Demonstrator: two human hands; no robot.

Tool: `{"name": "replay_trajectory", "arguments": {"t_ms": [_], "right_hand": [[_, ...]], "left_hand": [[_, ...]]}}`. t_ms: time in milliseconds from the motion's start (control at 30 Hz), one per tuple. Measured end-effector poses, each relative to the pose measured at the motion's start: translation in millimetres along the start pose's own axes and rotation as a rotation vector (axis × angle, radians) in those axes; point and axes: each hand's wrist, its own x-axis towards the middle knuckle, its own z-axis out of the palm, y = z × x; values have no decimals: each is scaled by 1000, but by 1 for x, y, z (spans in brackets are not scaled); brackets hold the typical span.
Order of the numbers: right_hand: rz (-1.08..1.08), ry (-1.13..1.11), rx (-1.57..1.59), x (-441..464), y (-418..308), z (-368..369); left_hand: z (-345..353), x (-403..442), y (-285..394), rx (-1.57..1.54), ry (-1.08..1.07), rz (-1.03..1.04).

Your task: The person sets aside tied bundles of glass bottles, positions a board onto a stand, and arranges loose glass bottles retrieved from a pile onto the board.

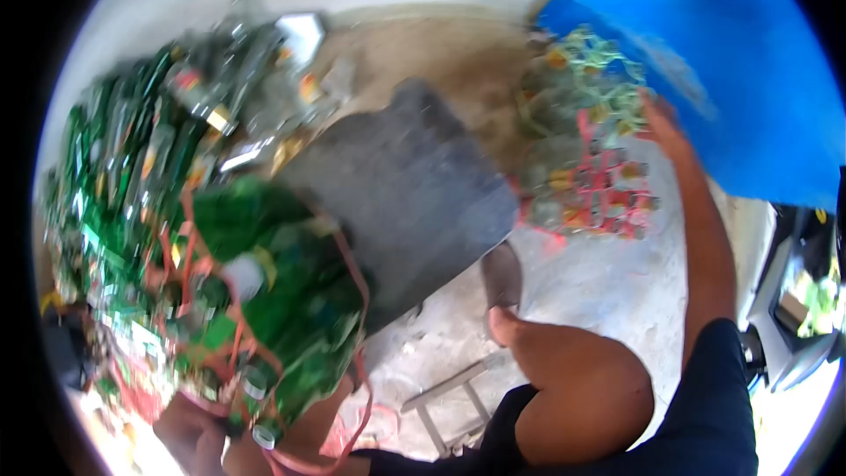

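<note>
A bundle of green bottles [300, 300], tied with an orange-pink strap [363, 300], is close in front of me at the lower left. My left hand [198, 432] is at its near end, by the bottle necks, with fingers curled at the strap; part of the grip is hidden. On the right, my outstretched right hand [659, 119] is at the edge of a group of clear bottles [551, 159] with pale green netting [608, 66] and pink ties [604, 185]. Its fingers are smeared by motion, so their hold on the netting is unclear.
Many green and clear bottles [132, 141] are heaped along the left wall. A dark grey board [414, 185] lies on the concrete floor [582, 300]. A blue panel [749, 62] stands at the right. A small frame [449, 392] lies near my bent leg.
</note>
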Motion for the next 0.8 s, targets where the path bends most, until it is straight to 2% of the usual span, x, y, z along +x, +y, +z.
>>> {"name": "replay_trajectory", "arguments": {"t_ms": [33,67,100,133,200,300,367,467,633,700,800], "right_hand": [[35,-79,-64,4,9,-19],[41,29,-130,2,7,-21],[-1,88,-348,13,5,-32],[-301,160,-785,45,26,-59],[-599,358,-693,-2,-4,-49],[-649,145,-390,-116,-88,-10],[-723,-2,-217,-186,-136,24],[-939,-266,-33,-302,-211,65],[-1492,-526,-11,-438,-303,114],[-1564,-601,-112,-467,-320,133],[-1646,-578,-186,-483,-333,171]], "left_hand": [[10,-1,24,-17,133,-264],[8,-2,27,56,122,-238],[5,-6,27,133,108,-215],[9,-3,33,55,145,-267],[19,-4,34,-67,208,-274],[23,-7,37,-100,187,-184],[26,-8,42,-113,211,-196],[30,-12,39,-113,226,-155],[29,-20,26,-89,261,-102],[30,-24,26,-47,266,-69],[28,-30,27,-20,267,-52]]}}
